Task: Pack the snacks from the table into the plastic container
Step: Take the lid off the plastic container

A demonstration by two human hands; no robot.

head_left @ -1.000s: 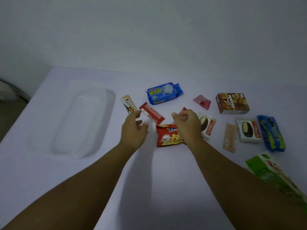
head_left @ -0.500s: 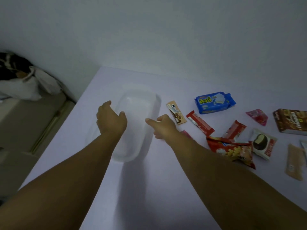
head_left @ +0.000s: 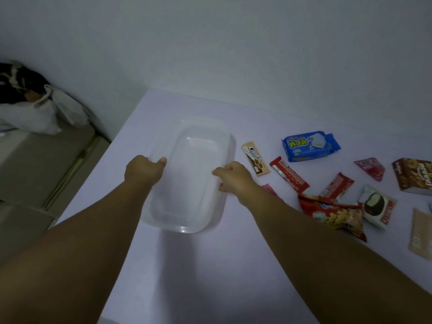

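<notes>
A clear plastic container lies on the white table, with nothing visible inside. My left hand grips its left rim and my right hand grips its right rim. Snacks lie to the right: a brown wafer bar, a blue biscuit pack, a red bar, a second red bar, a red chip bag, a pink packet, a white-and-red cake pack and a brown box. A pink wrapper peeks from behind my right wrist.
The table ends at its left edge close to the container; beyond it stands a lower beige surface with a white bag. A beige sachet lies at the far right edge. A wall runs behind the table.
Both hands left the snacks, moved left to the container and closed on its two long rims. My view swung left, so the snacks now sit at the right.
</notes>
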